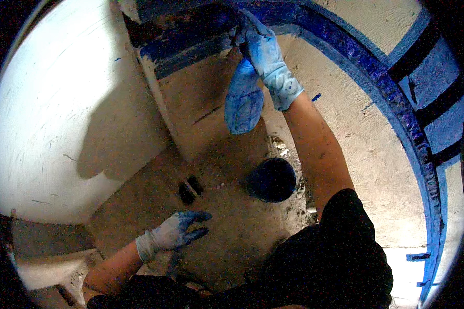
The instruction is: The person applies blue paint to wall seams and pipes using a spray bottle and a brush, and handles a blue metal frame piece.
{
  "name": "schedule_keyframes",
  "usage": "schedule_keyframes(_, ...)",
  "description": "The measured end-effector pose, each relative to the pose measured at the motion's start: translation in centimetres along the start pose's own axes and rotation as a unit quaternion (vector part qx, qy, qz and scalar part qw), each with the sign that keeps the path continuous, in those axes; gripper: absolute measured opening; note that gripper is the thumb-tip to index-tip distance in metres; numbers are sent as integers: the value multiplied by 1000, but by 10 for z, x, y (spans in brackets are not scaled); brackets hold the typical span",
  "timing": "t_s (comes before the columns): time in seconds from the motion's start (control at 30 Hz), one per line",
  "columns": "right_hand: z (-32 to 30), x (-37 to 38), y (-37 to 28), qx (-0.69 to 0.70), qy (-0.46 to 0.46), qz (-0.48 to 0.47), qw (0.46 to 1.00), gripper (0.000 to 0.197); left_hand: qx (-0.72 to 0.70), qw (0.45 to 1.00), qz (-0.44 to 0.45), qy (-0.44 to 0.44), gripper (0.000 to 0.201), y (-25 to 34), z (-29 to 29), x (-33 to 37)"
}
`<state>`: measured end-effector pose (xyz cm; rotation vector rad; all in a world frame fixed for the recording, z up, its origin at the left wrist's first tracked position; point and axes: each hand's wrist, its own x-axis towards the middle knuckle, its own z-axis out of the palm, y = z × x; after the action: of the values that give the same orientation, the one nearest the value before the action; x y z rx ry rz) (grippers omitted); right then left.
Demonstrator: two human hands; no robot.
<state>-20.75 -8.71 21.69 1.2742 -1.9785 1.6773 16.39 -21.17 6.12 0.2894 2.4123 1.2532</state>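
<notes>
Blue-stained paint cloth (244,100) is clamped in the gloved right hand (265,54) against the half-painted blue ledge (191,38); bare patches are left, while the left hand (176,233) is held spread, empty, near the dark round paint bucket (271,179)

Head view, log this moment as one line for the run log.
right hand: gripping blue-stained cloth on blue band | left hand: open, empty, above floor | paint bucket: on floor

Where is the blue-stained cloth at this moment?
In the head view, the blue-stained cloth hangs at upper centre from the raised, gloved right hand, pressed against the blue-painted band, above the dark paint bucket.
</notes>
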Motion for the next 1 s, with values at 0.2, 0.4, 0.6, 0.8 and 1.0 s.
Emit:
schedule_keyframes(0.2, 28, -11, -6, 45, 23, -43, 998, 41, 7, 1000, -1, 6, 47, 8, 3, -13)
schedule_keyframes(0.4, 39, -25, -31, 40, -21, -52, 998, 41, 41, 999, 31, 6, 46, 8, 5, -11)
schedule_keyframes(0.6, 62, -27, -42, 111, -14, -50, 992, 39, 29, 999, 36, 21, 44, 19, -1, -16)
schedule_keyframes(0.8, 81, -34, -48, -125, 51, -150, 979, 39, 23, 998, 54, 22, 44, 13, 5, -13)
schedule_keyframes(1.0, 94, -47, -69, -75, 30, -63, 995, 49, 6, 999, 35, 11, 45, 15, 1, -20)
